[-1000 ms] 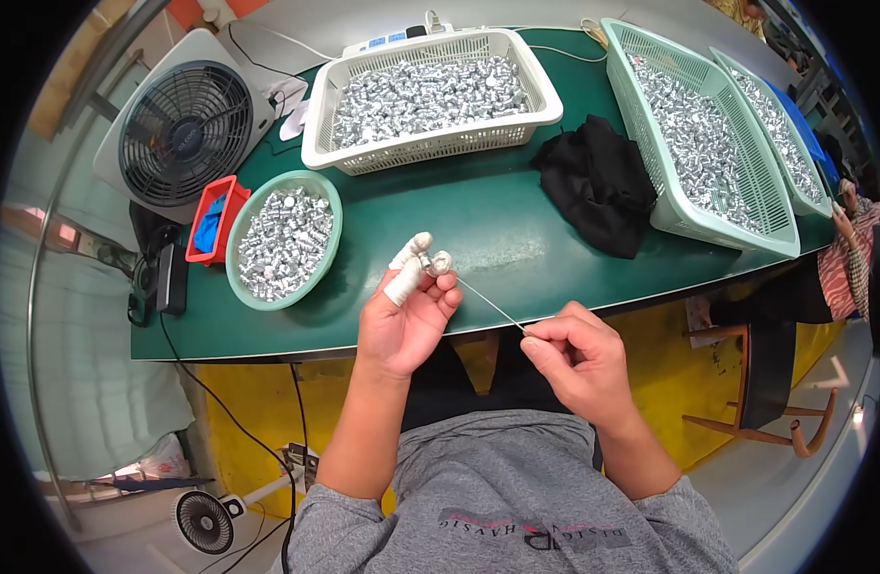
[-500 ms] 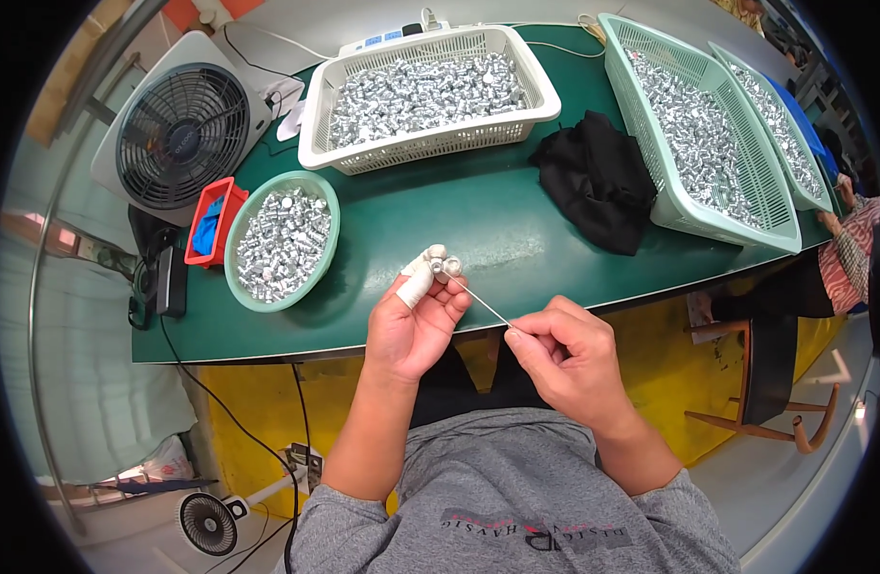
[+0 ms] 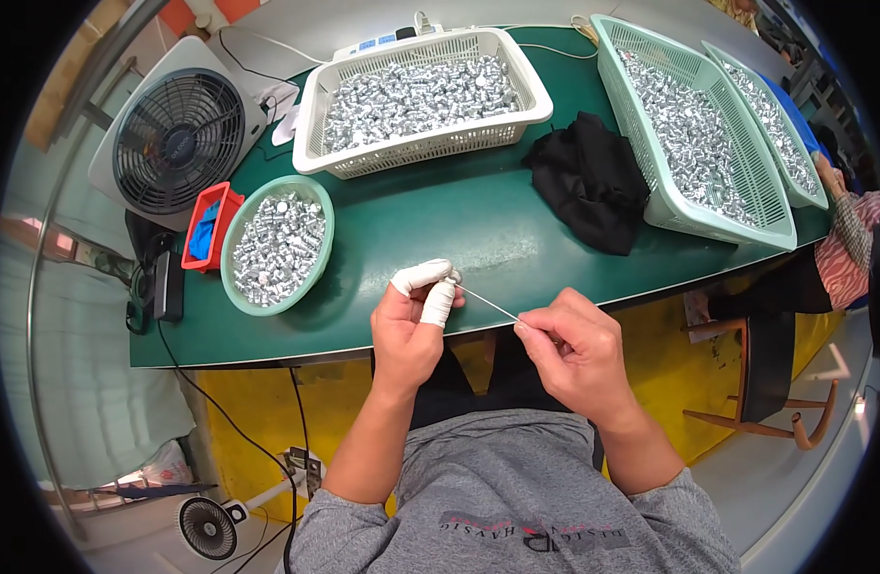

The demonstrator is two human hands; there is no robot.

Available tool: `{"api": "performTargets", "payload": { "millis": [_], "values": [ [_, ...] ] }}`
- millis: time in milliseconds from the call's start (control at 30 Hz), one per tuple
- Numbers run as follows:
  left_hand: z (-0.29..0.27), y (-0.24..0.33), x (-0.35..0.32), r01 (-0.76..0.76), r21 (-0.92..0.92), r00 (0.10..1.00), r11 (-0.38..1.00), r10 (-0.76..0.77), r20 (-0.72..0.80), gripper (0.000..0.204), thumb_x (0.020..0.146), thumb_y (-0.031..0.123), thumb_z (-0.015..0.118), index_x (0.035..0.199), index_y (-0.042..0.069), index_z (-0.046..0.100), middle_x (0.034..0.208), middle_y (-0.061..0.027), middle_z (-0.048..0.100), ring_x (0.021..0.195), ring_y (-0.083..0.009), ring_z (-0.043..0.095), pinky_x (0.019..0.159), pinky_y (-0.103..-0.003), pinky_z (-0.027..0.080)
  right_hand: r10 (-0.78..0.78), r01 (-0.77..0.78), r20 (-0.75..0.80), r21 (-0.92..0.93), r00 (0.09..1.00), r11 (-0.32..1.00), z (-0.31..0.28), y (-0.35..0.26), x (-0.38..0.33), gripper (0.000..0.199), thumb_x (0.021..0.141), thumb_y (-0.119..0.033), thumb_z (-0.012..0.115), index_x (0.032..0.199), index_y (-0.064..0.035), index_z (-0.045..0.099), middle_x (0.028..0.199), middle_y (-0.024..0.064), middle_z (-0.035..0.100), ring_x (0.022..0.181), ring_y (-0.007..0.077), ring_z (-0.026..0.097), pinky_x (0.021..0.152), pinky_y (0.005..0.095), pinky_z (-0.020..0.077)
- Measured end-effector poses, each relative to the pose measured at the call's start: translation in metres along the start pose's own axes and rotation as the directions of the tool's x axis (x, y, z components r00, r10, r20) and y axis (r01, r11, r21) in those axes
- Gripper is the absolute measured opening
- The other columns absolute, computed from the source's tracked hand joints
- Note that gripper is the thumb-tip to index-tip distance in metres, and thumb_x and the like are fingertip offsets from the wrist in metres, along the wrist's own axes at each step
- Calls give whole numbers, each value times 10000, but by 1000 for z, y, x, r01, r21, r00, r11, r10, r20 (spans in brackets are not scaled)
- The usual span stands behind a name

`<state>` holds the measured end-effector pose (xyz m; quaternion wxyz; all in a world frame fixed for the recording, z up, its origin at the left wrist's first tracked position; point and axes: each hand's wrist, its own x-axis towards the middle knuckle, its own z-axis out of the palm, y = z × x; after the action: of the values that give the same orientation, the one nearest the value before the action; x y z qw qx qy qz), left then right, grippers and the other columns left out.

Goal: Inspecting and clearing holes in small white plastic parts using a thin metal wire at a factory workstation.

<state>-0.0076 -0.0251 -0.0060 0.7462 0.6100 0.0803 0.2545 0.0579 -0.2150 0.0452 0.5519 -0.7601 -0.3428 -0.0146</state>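
Over the table's front edge, my left hand [image 3: 408, 330] is closed, with white finger covers on its thumb and a finger. Pinched at those fingertips is a small silvery metal part [image 3: 455, 276], mostly hidden. A thin metal rod [image 3: 488, 302] slants from that part to my right hand [image 3: 576, 354], whose thumb and fingers grip its near end. The rod's far tip meets the part; how deep it goes cannot be seen. Nearest to my left hand stands a round green basin [image 3: 279, 245] full of similar silvery metal parts.
Behind stands a white basket [image 3: 423, 153] of metal parts; green baskets [image 3: 693, 143] [image 3: 767, 120] hold more at right. Black cloth [image 3: 589, 184] lies on the green table [image 3: 411, 210]. A red box [image 3: 208, 228] and box fan [image 3: 179, 134] stand left. Another person's sleeve [image 3: 849, 225] shows far right.
My left hand has turned over from palm-up, its covered fingers now wrapping the small part. My right hand has shifted slightly right, still holding the rod.
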Motion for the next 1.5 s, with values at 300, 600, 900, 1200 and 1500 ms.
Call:
{"api": "performTargets", "payload": {
  "millis": [300,600,900,1200,1500],
  "values": [
    [-6,18,2,264,-149,964,953,-259,56,184,990,-42,599,1167,-23,648,1056,-120,693,899,-189,682,803,-332,585,235,-333,268,427,935,841,-15,26,3,34,863,4,756,895,2,744,736,-3,552,602,51,456,529,227,337],
    [-10,15,5,360,-371,932,856,-347,105,183,978,-46,616,1155,-24,656,1031,-118,704,879,-173,680,783,-321,586,208,-258,188,305,960,917,-8,29,-6,29,886,-9,744,911,-3,756,753,-10,561,634,44,456,562,220,347],
    [-9,23,19,78,113,994,990,-68,-86,167,982,-9,646,1149,-23,648,1069,-106,698,907,-142,665,817,-280,564,89,-96,70,108,994,989,-24,43,14,36,882,4,736,917,9,744,755,-6,554,618,51,456,548,226,345],
    [-12,19,33,-407,856,897,317,316,309,202,832,-29,750,1006,55,691,1139,-120,657,1079,-294,610,919,-389,494,49,-61,-126,-90,991,994,-22,67,22,29,886,-3,735,911,11,729,738,-10,521,608,51,431,533,224,330],
    [-14,22,30,-385,817,905,429,350,243,233,789,-7,771,1006,58,715,1182,-144,630,1106,-332,568,968,-413,447,51,-56,-100,-52,994,997,-24,66,24,28,891,-2,731,914,13,726,738,-18,503,614,47,421,537,223,324]
  ]
}}
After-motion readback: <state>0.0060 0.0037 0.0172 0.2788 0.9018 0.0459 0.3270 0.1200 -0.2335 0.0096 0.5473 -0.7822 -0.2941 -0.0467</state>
